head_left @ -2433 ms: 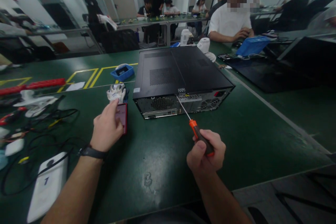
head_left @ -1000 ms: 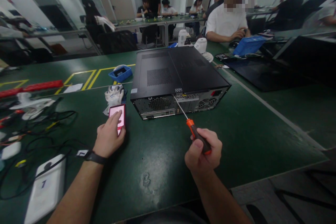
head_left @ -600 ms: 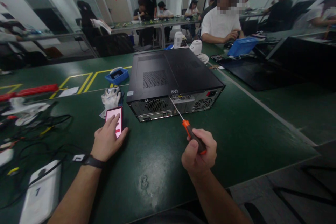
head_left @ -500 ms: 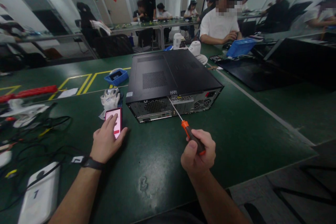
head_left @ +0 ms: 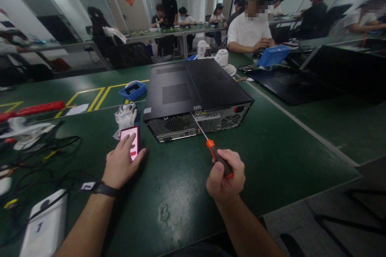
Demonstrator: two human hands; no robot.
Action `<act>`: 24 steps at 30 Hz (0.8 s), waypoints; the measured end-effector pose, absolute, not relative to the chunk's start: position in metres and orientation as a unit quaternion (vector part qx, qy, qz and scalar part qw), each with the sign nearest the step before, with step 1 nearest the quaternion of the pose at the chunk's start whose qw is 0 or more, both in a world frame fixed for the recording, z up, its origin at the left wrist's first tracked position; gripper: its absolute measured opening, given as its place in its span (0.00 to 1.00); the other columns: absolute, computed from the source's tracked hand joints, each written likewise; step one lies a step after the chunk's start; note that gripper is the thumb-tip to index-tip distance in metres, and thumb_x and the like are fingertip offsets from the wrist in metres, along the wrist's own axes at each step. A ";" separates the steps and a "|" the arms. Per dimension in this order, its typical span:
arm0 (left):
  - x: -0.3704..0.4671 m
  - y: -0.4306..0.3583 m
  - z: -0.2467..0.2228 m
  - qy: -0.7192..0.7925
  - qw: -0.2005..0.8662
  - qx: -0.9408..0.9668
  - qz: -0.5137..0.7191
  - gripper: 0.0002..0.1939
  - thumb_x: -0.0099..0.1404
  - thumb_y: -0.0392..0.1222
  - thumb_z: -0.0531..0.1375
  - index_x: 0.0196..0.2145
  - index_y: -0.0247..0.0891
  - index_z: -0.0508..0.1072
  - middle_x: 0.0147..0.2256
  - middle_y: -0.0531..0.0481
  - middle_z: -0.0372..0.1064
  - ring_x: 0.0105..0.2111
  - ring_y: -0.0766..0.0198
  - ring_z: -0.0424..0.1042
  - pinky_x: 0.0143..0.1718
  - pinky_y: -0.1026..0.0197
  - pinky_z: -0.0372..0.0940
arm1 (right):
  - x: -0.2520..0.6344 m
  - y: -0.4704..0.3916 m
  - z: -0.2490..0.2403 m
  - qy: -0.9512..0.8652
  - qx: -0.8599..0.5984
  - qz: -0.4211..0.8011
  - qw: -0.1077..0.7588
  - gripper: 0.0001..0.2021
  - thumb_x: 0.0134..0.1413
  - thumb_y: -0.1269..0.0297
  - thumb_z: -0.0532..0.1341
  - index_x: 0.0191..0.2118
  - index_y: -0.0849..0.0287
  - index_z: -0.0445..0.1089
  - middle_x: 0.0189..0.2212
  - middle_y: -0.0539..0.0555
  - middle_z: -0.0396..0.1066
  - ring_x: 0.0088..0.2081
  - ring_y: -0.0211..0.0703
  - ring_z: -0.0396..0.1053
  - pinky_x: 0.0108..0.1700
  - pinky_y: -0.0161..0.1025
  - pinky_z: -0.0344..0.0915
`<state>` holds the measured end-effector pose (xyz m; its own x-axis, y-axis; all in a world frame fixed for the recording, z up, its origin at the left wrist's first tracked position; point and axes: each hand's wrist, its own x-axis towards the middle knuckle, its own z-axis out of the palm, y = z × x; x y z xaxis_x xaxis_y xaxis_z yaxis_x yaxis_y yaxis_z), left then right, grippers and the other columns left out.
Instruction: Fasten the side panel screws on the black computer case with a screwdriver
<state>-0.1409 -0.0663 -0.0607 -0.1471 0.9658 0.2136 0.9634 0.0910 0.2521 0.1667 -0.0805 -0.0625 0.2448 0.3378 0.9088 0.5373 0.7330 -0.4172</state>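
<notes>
A black desktop computer case lies flat on the green table, its rear panel facing me. My right hand is closed around the handle of an orange and dark screwdriver. The screwdriver's tip meets the upper edge of the rear panel, near the middle. Over a red-edged phone with a lit pinkish screen rests my left hand, fingers spread, partly covering it. Just beyond the phone is a crumpled pair of white and dark work gloves.
A blue tray stands left of the case. Tangled black cables and a white power bank marked 1 lie at the left. Across the table a person in white works beside a blue box and dark flat panels.
The view has shifted slightly. Both hands keep nearly the same pose, with the screwdriver still at the rear panel and the left hand over the phone.
</notes>
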 end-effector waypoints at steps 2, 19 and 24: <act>-0.141 -0.065 -0.059 0.730 -0.017 0.655 0.195 0.37 0.73 0.59 0.55 0.70 0.29 0.64 0.69 0.26 0.63 0.67 0.35 0.68 0.66 0.32 0.65 | 0.167 -0.081 -0.063 -0.610 -0.361 -0.071 0.701 0.16 0.63 0.70 0.59 0.56 0.60 0.69 0.37 0.53 0.73 0.34 0.41 0.74 0.34 0.41 0.74; -0.050 -0.021 0.006 0.518 -0.140 0.749 0.388 0.32 0.72 0.46 0.63 0.69 0.33 0.65 0.69 0.28 0.64 0.69 0.40 0.66 0.67 0.37 0.64 | 0.170 -0.081 -0.063 -0.624 -0.355 -0.125 0.685 0.20 0.60 0.73 0.60 0.58 0.60 0.68 0.39 0.54 0.74 0.36 0.43 0.75 0.35 0.43 0.76; -0.016 -0.003 0.004 0.491 -0.133 0.776 0.374 0.29 0.73 0.44 0.62 0.68 0.33 0.66 0.67 0.32 0.69 0.66 0.44 0.70 0.65 0.40 0.63 | 0.171 -0.081 -0.079 -0.611 -0.368 -0.099 0.694 0.19 0.63 0.74 0.60 0.58 0.60 0.69 0.40 0.55 0.76 0.33 0.39 0.76 0.32 0.39 0.76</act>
